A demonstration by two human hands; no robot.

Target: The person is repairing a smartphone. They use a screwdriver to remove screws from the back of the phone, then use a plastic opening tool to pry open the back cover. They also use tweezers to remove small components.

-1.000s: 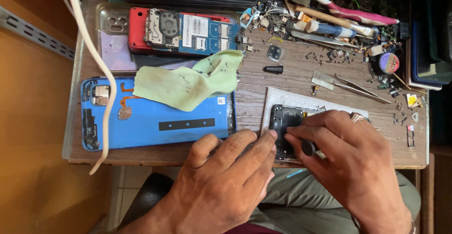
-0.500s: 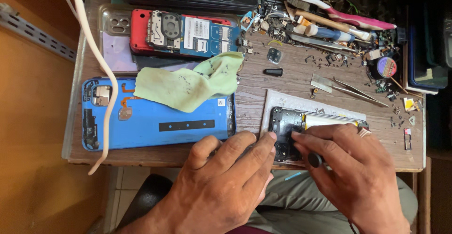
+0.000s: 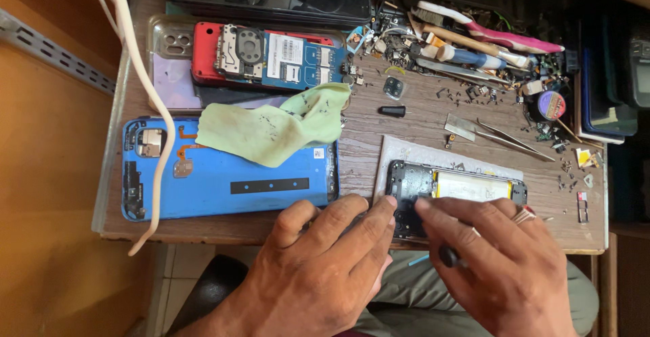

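An opened phone [image 3: 450, 186] with a dark frame and a pale battery lies on a white sheet [image 3: 406, 153] near the bench's front edge. My left hand [image 3: 318, 269] rests at its left end, fingertips pressing on the dark frame. My right hand [image 3: 504, 269] lies over the phone's near edge and grips a thin dark-handled tool [image 3: 448, 256], its tip hidden under my fingers near the frame's left corner.
A blue phone back cover [image 3: 230, 181] lies to the left under a green cloth [image 3: 277, 127]. A red opened phone [image 3: 271, 56] sits behind it. Tweezers [image 3: 497, 134], screwdrivers [image 3: 474, 42], several small screws and parts clutter the back right. A white cable [image 3: 145, 107] hangs at left.
My right hand has slid toward the near edge, uncovering the phone's battery and right end. My left hand has stayed at the frame's left end.
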